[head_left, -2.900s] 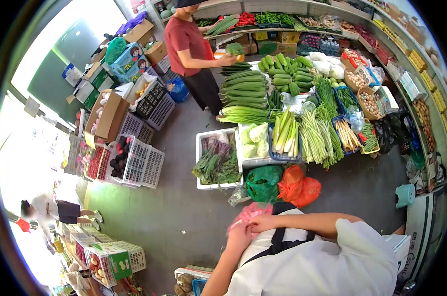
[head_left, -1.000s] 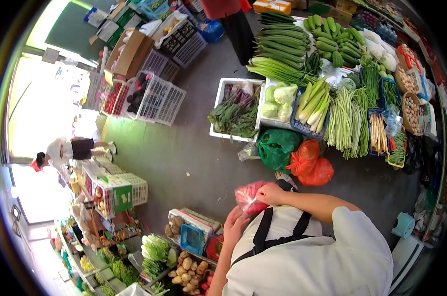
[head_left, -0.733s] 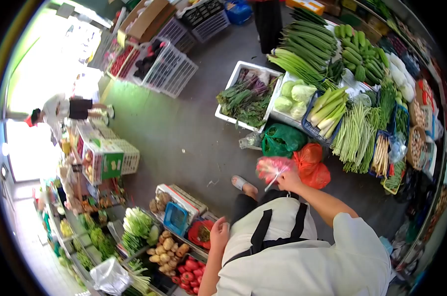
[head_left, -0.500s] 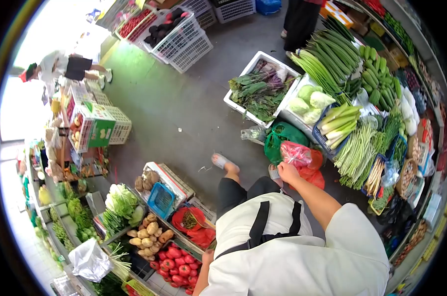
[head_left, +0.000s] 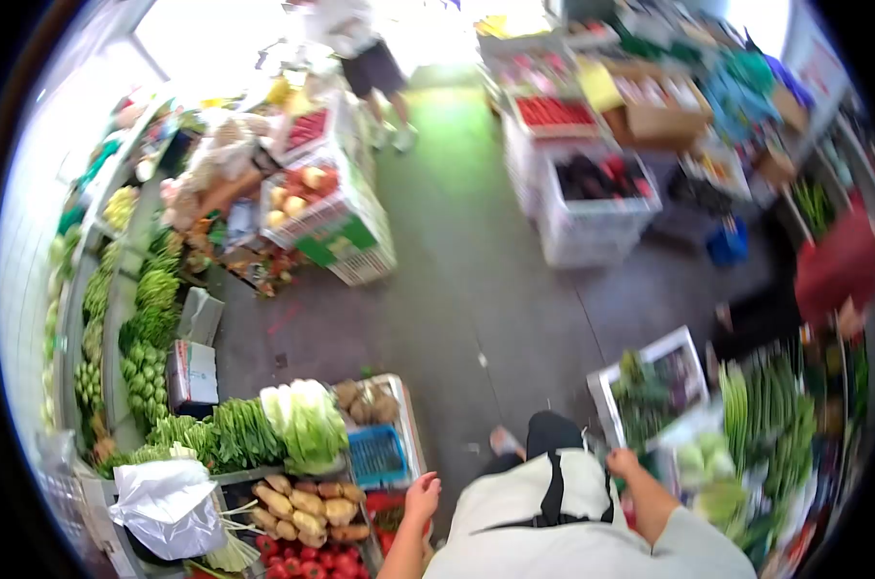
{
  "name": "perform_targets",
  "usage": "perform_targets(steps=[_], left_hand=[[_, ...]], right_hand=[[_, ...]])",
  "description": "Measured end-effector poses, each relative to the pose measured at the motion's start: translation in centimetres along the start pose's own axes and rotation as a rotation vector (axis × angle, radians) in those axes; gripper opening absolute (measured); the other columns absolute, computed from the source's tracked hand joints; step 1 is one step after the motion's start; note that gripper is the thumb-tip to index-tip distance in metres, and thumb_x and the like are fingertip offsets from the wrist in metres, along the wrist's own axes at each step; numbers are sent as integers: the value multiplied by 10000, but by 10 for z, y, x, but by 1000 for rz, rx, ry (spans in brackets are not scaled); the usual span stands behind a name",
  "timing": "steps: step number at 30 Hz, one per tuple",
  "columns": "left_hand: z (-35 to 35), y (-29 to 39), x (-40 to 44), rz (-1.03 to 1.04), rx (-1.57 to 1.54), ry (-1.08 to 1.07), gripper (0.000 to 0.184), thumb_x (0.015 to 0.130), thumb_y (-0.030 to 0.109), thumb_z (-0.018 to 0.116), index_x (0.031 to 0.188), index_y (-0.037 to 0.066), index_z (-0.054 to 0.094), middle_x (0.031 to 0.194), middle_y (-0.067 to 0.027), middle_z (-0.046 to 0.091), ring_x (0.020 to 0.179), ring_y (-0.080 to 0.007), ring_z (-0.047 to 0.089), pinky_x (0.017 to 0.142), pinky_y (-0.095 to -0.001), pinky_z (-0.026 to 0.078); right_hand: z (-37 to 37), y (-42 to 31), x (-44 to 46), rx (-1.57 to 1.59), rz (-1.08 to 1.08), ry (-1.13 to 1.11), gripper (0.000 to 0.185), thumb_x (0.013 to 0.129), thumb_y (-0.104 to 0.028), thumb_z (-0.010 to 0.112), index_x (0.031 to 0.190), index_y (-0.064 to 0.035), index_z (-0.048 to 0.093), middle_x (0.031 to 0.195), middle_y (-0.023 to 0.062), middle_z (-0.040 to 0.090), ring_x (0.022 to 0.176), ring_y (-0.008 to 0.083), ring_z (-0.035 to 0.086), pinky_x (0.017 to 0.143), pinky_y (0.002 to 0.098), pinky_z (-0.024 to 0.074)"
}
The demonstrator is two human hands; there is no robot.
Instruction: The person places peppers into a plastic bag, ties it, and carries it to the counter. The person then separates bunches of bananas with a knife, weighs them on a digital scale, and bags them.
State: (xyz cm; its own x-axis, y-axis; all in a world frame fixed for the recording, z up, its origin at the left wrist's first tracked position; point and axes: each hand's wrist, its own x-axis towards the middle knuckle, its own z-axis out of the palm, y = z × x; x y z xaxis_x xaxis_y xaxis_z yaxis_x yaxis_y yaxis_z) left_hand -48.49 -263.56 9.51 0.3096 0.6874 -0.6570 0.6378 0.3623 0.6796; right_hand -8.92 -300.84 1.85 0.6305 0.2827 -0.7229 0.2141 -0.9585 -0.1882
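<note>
My left hand [head_left: 421, 498] is raised beside the blue plastic basket [head_left: 377, 455], apart from it, with loosely spread fingers and nothing in it. Just below it, a red plastic bag [head_left: 389, 511] lies partly hidden by my wrist. My right hand [head_left: 623, 463] is closed low at my right side, close to a white foam box [head_left: 606, 410] of dark leafy greens. What its fingers hold, if anything, is hidden. A small patch of red shows between my right forearm and my shirt. Potatoes [head_left: 307, 507] and tomatoes [head_left: 312, 562] lie to the left.
Chinese cabbage [head_left: 304, 425] and bundled greens line the left stall. Ahead stand white crates of onions [head_left: 307, 193] and dark produce [head_left: 601, 181], with grey floor [head_left: 457, 261] between them. One person [head_left: 365, 68] stands at the back; another in red [head_left: 833, 261] is at right.
My view has swung up and left, so the far crates and left stall show more. My left hand has risen into fuller view. The green and pink bags near my right hand are now largely out of sight.
</note>
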Motion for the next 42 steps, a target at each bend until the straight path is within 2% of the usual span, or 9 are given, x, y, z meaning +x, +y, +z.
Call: perform_targets(steps=[3, 5, 9, 11, 15, 17, 24, 38, 42], left_hand=[[-47, 77, 81, 19, -291, 75, 332, 981, 194, 634, 1271, 33, 625, 1072, -76, 703, 872, -129, 674, 708, -270, 553], [-78, 117, 111, 15, -420, 157, 317, 984, 181, 629, 1262, 30, 628, 1060, -74, 703, 858, -135, 673, 707, -271, 551], [-120, 76, 185, -58, -452, 293, 285, 988, 171, 607, 1213, -1, 634, 951, -80, 709, 801, -143, 672, 702, -277, 549], [-122, 0, 206, 35, 96, 393, 325, 978, 188, 607, 1247, 8, 643, 935, -88, 723, 815, -164, 693, 727, -309, 558], [-166, 57, 222, -419, -84, 276, 327, 980, 200, 605, 1247, 14, 644, 943, -95, 720, 816, -175, 689, 727, -318, 556], [-191, 80, 245, -497, -238, 304, 329, 981, 206, 604, 1247, 17, 644, 948, -98, 719, 817, -181, 688, 726, -322, 555], [-305, 141, 351, -467, -608, 473, 333, 984, 227, 601, 1247, 27, 646, 963, -110, 715, 819, -200, 681, 726, -336, 552], [-704, 127, 466, -359, -697, 494, 344, 991, 269, 593, 1248, 47, 648, 993, -133, 705, 824, -239, 669, 725, -365, 545], [-849, 117, 565, -375, -658, 475, 347, 993, 281, 591, 1248, 53, 649, 1002, -139, 703, 826, -251, 666, 725, -373, 543]], right_hand=[[-9, -62, 129, 130, -163, 102, 273, 876, -287, 613, 903, -44, 735, 768, 115, 731, 669, 228, 717, 689, 387, 578], [-70, -172, 151, 93, -230, 70, 233, 883, -241, 633, 913, -29, 724, 741, 92, 722, 644, 188, 705, 667, 359, 572], [-119, -355, 238, -35, -376, 98, 245, 890, -271, 630, 950, -55, 731, 771, 90, 732, 675, 200, 713, 678, 360, 571], [-139, -438, 272, -31, -322, 10, 284, 877, -316, 637, 963, -63, 733, 842, 118, 745, 770, 247, 730, 741, 389, 574], [-183, -657, 268, -178, -558, -102, 332, 892, -351, 598, 1000, -63, 726, 969, 175, 735, 928, 351, 703, 846, 448, 555], [-170, -755, 281, -267, -831, -74, 316, 905, -336, 587, 1013, -71, 722, 954, 173, 733, 905, 356, 702, 825, 452, 556], [-97, -1082, 214, -389, -1090, -385, 322, 943, -354, 600, 1059, -69, 695, 988, 178, 726, 951, 366, 689, 858, 447, 540], [98, -1470, 88, -293, -1127, -534, 264, 933, -304, 615, 1083, -97, 682, 975, 158, 727, 902, 338, 701, 798, 431, 554], [173, -1598, 96, -311, -1337, -531, 290, 957, -333, 589, 1102, -94, 668, 974, 169, 720, 909, 361, 691, 813, 457, 539]])
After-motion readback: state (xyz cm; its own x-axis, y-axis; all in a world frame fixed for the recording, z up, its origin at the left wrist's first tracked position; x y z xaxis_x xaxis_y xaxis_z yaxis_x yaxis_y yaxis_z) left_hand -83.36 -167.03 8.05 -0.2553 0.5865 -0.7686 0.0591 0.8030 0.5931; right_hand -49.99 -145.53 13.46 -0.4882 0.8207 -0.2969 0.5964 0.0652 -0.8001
